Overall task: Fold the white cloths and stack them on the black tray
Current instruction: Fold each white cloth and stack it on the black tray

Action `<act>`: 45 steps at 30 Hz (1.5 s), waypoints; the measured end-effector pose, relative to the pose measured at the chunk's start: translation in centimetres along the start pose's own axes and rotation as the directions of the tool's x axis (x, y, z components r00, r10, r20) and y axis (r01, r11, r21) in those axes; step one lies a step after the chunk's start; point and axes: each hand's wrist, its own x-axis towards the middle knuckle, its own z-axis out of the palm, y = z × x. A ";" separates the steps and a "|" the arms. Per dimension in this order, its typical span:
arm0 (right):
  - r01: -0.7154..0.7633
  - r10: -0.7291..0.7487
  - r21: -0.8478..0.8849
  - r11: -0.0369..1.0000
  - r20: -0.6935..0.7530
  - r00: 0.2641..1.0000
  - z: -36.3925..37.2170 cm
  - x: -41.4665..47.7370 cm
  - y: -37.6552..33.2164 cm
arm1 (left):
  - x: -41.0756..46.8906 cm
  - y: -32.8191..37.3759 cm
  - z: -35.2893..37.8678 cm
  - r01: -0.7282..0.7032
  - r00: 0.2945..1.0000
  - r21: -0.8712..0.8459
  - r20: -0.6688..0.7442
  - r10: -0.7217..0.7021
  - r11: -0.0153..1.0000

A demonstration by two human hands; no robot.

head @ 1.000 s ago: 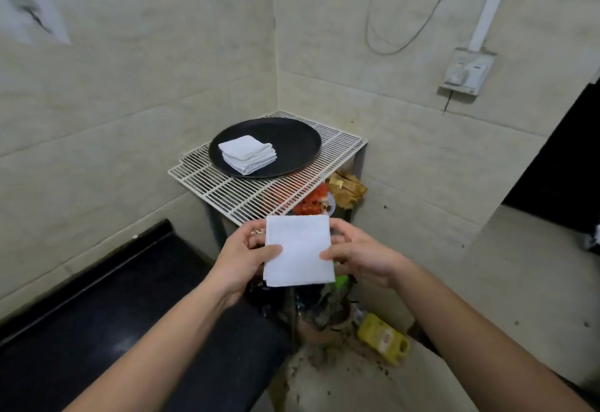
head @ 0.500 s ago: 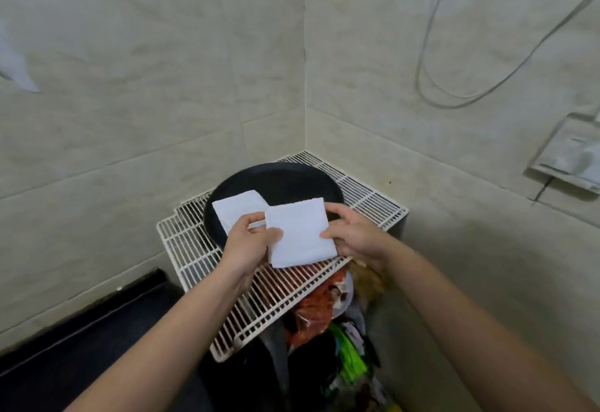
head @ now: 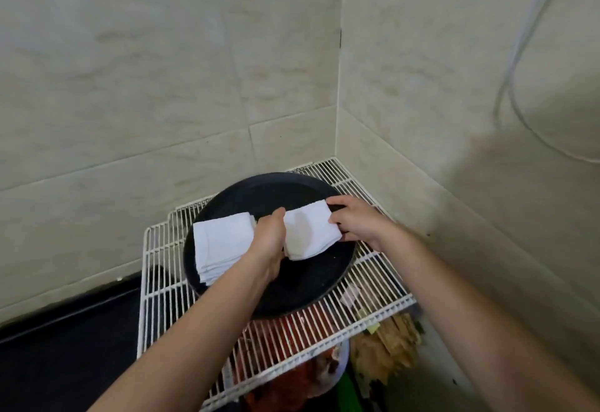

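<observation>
A stack of folded white cloths [head: 224, 242] lies left on the round black tray [head: 305, 291]. The left hand [head: 271, 239] and right hand [head: 354, 221] each grip an edge of a square folded white cloth [head: 310, 233], now over the tray's middle rather than its near rim.

A wire rack [head: 383, 307] is set into the corner where two walls [head: 130, 86] meet. On it a tray [head: 302, 288] is placed, and at the tray's 9 o'clock a stack of cloths [head: 220, 242] is laid. Over the tray's middle a folded cloth [head: 308, 233] is held, gripped at its 9 o'clock edge by the left hand [head: 271, 239] and at 3 o'clock by the right hand [head: 357, 223]. Beneath the rack, at 6 o'clock, clutter [head: 292, 379] is seen.
</observation>
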 end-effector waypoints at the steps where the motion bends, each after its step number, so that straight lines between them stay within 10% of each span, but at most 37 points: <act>1: -0.005 0.005 -0.021 1.000 0.004 1.000 0.0 0.6 0.1 | 1.0 -0.2 0.1 -0.002 1.000 0.014 -0.027 0.002 1.000; 9: 0.075 -0.091 -0.497 0.865 -0.009 0.996 -0.4 1.5 -1.0 | -0.6 0.8 0.7 -0.020 0.999 0.048 -0.030 0.022 0.999; 14: 0.297 -0.462 -0.679 0.671 -0.070 0.884 0.3 0.2 -3.3 | -4.6 2.4 -1.8 -0.375 0.926 0.051 -0.012 0.376 0.925; 18: 0.424 -0.591 -0.688 0.589 -0.009 0.806 4.6 -0.5 -4.5 | -6.2 1.6 -7.6 -0.536 0.749 0.459 -0.129 0.650 0.708; 25: 0.632 -0.701 -0.707 0.318 0.273 0.658 21.0 -2.4 -5.9 | -10.5 -4.7 -25.5 -0.048 0.566 0.897 -0.337 0.752 0.439; 45: 0.949 -0.633 -0.314 -0.024 0.739 0.229 79.0 -31.7 -2.5 | -44.3 -30.8 -73.9 0.602 0.279 0.632 -0.739 0.613 0.488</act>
